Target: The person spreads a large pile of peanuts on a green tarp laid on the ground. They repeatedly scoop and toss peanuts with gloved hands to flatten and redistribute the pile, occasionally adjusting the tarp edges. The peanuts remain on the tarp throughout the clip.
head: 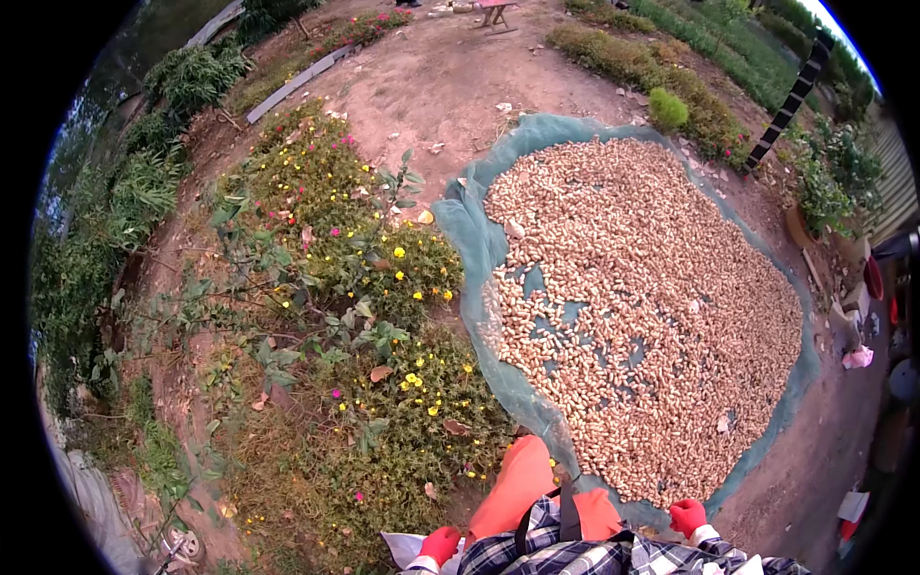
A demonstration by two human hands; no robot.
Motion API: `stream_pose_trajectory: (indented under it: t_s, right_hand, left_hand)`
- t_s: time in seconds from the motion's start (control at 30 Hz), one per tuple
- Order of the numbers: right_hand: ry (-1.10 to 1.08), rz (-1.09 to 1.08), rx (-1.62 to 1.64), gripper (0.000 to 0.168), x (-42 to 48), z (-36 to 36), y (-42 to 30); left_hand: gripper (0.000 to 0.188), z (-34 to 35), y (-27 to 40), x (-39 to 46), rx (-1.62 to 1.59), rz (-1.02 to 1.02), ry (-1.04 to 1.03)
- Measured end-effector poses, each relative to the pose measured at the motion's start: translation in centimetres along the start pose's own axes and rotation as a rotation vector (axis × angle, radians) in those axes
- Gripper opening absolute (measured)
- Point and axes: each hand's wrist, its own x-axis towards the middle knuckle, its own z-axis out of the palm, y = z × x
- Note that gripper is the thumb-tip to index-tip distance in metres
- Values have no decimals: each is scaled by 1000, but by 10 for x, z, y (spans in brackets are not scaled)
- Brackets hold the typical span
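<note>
Unshelled peanuts point(668, 287) lie in a broad layer on a green mesh net point(496, 363) spread over the ground in front of me. Bare patches of net show through on the left side of the layer. My right hand point(688, 516), in a red glove, is curled into a fist above the net's near edge; nothing is visible in it. At the bottom, my left hand point(440, 544), also red-gloved, has its fingers curled beside a white sheet or bag point(404, 548). Whether it grips that is unclear.
Low flowering plants point(402, 388) border the net's left side. Bare dirt point(445, 93) stretches beyond it, with a small red-topped stool point(496, 11) far off. A potted plant point(798, 226) and a pink bag point(857, 357) stand on the right. A wheel point(188, 546) shows at lower left.
</note>
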Motion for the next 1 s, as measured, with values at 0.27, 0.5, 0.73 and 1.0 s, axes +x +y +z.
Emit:
stream_pose_trajectory:
  t_s: [0.27, 0.5, 0.73, 1.0]
  right_hand:
    - [-100, -82, -426, 35, 5, 9, -70]
    - [-305, -622, -1087, 35, 29, 36, -193]
    - [-247, 36, -643, 28, 45, 136, -382]
    - [-457, -67, -931, 42, 10, 178, -479]
  left_hand:
    - [38, -55, 2, 44, -345, 85, 169]
    - [37, -58, 48, 48, -420, 63, 320]
    - [35, -130, 152, 83, -460, 89, 314]
    - [33, -293, 253, 131, -355, 89, 279]
